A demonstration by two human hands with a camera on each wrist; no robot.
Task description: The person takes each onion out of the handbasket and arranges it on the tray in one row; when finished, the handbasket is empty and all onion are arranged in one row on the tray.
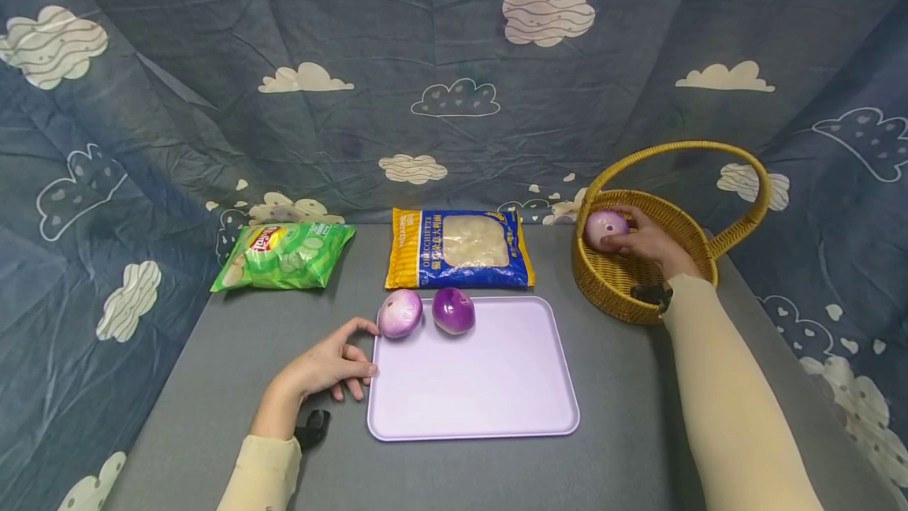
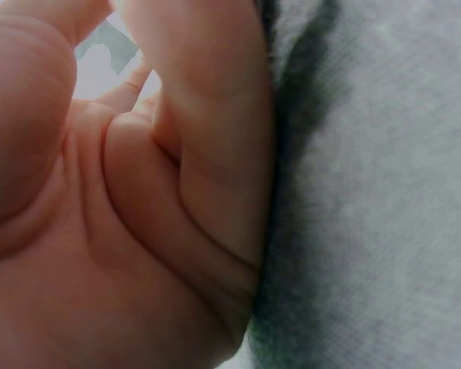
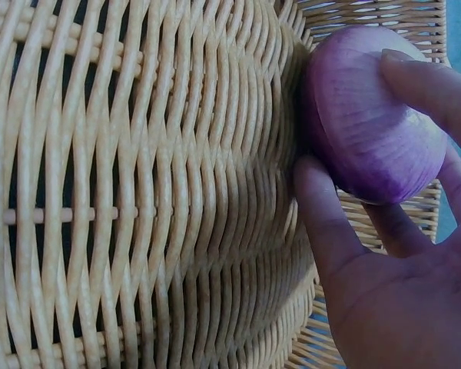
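Observation:
Inside the wicker basket (image 1: 610, 282), my right hand (image 1: 656, 241) grips a purple onion (image 1: 606, 229) near the basket's left wall. In the right wrist view, thumb and fingers curve round the onion (image 3: 373, 115), close to the woven side. My left hand (image 1: 329, 365) is at the left edge of the lilac tray (image 1: 475, 393), its index fingertip and thumb right at the rim, the other fingers loosely bent. Two more purple onions, a paler one (image 1: 400, 314) and a darker one (image 1: 454, 311), sit at the tray's upper left. The left wrist view shows mostly my palm (image 2: 100, 254).
Behind the tray lies a blue and yellow pasta bag (image 1: 461, 249). A green chip bag (image 1: 287, 256) is at the back left. The basket's tall arched handle (image 1: 681, 146) rises over my right hand. A cloud-patterned cloth (image 1: 454, 46) hangs behind the grey table (image 1: 191, 400).

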